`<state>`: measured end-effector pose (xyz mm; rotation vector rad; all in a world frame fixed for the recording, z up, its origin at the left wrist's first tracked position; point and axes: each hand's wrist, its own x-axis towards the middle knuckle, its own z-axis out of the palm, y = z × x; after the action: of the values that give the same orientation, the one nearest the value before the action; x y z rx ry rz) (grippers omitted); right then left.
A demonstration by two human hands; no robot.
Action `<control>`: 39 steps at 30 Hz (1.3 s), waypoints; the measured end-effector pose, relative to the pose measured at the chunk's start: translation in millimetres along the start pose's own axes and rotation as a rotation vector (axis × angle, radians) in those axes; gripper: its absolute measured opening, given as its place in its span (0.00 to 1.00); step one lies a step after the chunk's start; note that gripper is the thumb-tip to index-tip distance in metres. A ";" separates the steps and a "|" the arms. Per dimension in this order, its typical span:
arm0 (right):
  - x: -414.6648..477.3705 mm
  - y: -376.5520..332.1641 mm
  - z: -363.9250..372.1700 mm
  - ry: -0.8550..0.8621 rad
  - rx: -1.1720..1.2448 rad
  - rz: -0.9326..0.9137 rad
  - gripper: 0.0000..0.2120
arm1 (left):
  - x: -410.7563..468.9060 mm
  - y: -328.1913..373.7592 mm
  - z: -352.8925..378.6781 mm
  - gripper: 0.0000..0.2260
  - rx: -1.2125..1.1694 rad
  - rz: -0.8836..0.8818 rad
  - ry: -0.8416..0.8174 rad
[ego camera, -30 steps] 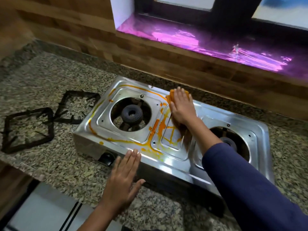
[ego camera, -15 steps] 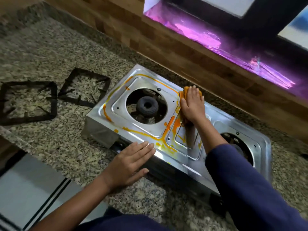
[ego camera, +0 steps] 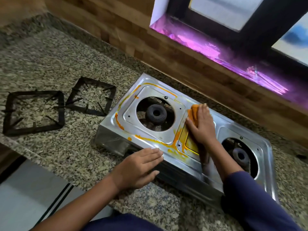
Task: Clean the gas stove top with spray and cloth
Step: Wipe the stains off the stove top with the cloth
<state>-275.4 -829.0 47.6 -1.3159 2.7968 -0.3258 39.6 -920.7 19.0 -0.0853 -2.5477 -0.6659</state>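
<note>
A steel two-burner gas stove (ego camera: 168,139) sits on the granite counter, streaked with orange stains around its left burner (ego camera: 155,114) and centre panel. My right hand (ego camera: 200,125) presses an orange cloth (ego camera: 193,112) flat on the centre panel between the burners. My left hand (ego camera: 141,165) lies flat, fingers together, on the stove's front edge, holding nothing. The right burner (ego camera: 240,155) shows beside my blue sleeve. No spray bottle is in view.
Two black pan supports (ego camera: 34,112) (ego camera: 91,95) lie on the granite counter (ego camera: 58,64) left of the stove. A wooden backsplash (ego camera: 166,52) and a purple-lit window sill (ego camera: 225,54) run behind. The counter's front edge drops off at lower left.
My right hand slid the cloth from the back rim toward me over the centre panel. My left hand moved from the counter up onto the stove's front edge. The camera shifted.
</note>
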 end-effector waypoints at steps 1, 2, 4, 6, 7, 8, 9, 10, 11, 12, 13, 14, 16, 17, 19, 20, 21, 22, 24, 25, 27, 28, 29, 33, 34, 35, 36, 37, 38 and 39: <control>13.0 -4.0 1.0 0.003 -0.017 0.094 0.40 | 0.3 0.6 -0.9 0.19 -0.016 -0.009 0.002; 23.5 -10.2 2.3 -0.012 -0.027 0.130 0.41 | 0.7 0.7 -1.9 0.19 -0.032 -0.015 0.003; 31.9 -25.2 5.5 -0.058 0.009 0.039 0.37 | 1.6 0.1 -3.4 0.19 -0.062 -0.023 0.013; 15.9 -38.3 6.9 -0.110 0.071 -0.156 0.32 | 0.6 -1.9 -3.1 0.18 -0.080 -0.018 0.023; -1.1 -42.3 6.0 -0.126 0.100 -0.266 0.30 | 0.1 -3.2 -3.1 0.18 -0.084 -0.013 0.024; -22.2 -46.0 2.0 -0.143 0.136 -0.359 0.29 | -0.1 -5.1 -3.2 0.17 -0.086 -0.006 0.024; -44.9 -45.9 -1.8 -0.169 0.171 -0.427 0.27 | 0.6 -6.6 -2.3 0.17 -0.090 0.004 0.027; -65.5 -45.2 -5.5 -0.195 0.201 -0.483 0.26 | 0.5 -8.0 -2.3 0.17 -0.090 0.012 0.030; -81.2 -39.9 -8.8 -0.215 0.225 -0.519 0.25 | 0.6 -8.3 -1.4 0.17 -0.090 0.019 0.033; -90.1 -33.2 -11.2 -0.224 0.249 -0.532 0.25 | -0.1 -8.8 -1.0 0.18 -0.092 0.023 0.033; -91.9 -23.0 -12.6 -0.220 0.265 -0.518 0.24 | -0.2 -7.7 0.1 0.18 -0.092 0.023 0.035; -87.4 -13.5 -12.5 -0.201 0.271 -0.477 0.24 | -0.9 -7.1 0.5 0.18 -0.091 0.020 0.037; -63.5 -0.2 -10.7 -0.128 0.258 -0.369 0.25 | -2.3 -5.7 1.1 0.19 -0.078 0.013 0.032; -47.7 2.3 -9.6 -0.098 0.250 -0.307 0.25 | -2.9 -5.0 1.0 0.19 -0.067 0.014 0.028; -22.1 -3.3 -7.9 -0.072 0.244 -0.214 0.26 | -3.6 -3.5 0.5 0.20 -0.034 0.021 0.014; -16.5 -10.4 -6.1 -0.069 0.250 -0.209 0.26 | -3.9 -2.4 0.2 0.20 -0.008 0.024 0.008; -17.9 -16.9 -2.2 -0.074 0.260 -0.237 0.26 | -4.8 -0.9 0.1 0.20 0.019 0.022 0.008; -26.5 -25.2 0.0 -0.079 0.274 -0.289 0.25 | -5.8 1.1 0.2 0.20 0.045 0.015 0.013; -58.5 -39.8 -2.9 -0.122 0.327 -0.403 0.23 | -8.5 5.8 0.3 0.20 0.081 -0.008 0.026; -77.8 -43.8 -7.4 -0.157 0.357 -0.457 0.22 | -9.7 8.4 0.8 0.20 0.095 -0.020 0.036; -108.4 -40.5 -18.1 -0.228 0.402 -0.542 0.22 | -10.8 12.3 2.5 0.20 0.109 -0.048 0.054; -116.5 -33.2 -22.6 -0.245 0.411 -0.560 0.22 | -10.2 13.5 3.6 0.20 0.103 -0.066 0.064; -119.2 -21.1 -23.6 -0.245 0.416 -0.551 0.21 | -9.2 14.1 4.5 0.19 0.089 -0.083 0.077; -87.0 14.5 -18.4 -0.089 0.360 -0.318 0.23 | -3.7 16.2 4.1 0.16 0.022 -0.149 0.120; -75.2 13.4 -16.5 -0.070 0.340 -0.246 0.23 | -2.9 17.1 3.4 0.16 0.005 -0.162 0.126; -65.0 8.1 -13.4 -0.056 0.321 -0.192 0.24 | -2.1 18.0 2.9 0.16 -0.012 -0.171 0.132; -59.4 -0.6 -9.5 -0.050 0.318 -0.166 0.24 | -1.5 18.8 2.2 0.16 -0.028 -0.178 0.138; -59.2 -12.0 -4.5 -0.052 0.326 -0.175 0.25 | -1.4 18.9 1.5 0.15 -0.042 -0.183 0.144; -65.4 -25.5 0.7 -0.054 0.347 -0.220 0.25 | -1.6 18.4 0.7 0.15 -0.055 -0.190 0.151; -77.4 -39.2 3.4 -0.056 0.369 -0.294 0.24 | -2.3 17.4 0.2 0.15 -0.061 -0.194 0.156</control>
<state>-195.6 -794.7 47.7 -1.5993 2.3404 -0.7590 44.6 -905.2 25.5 0.1888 -2.4051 -0.7919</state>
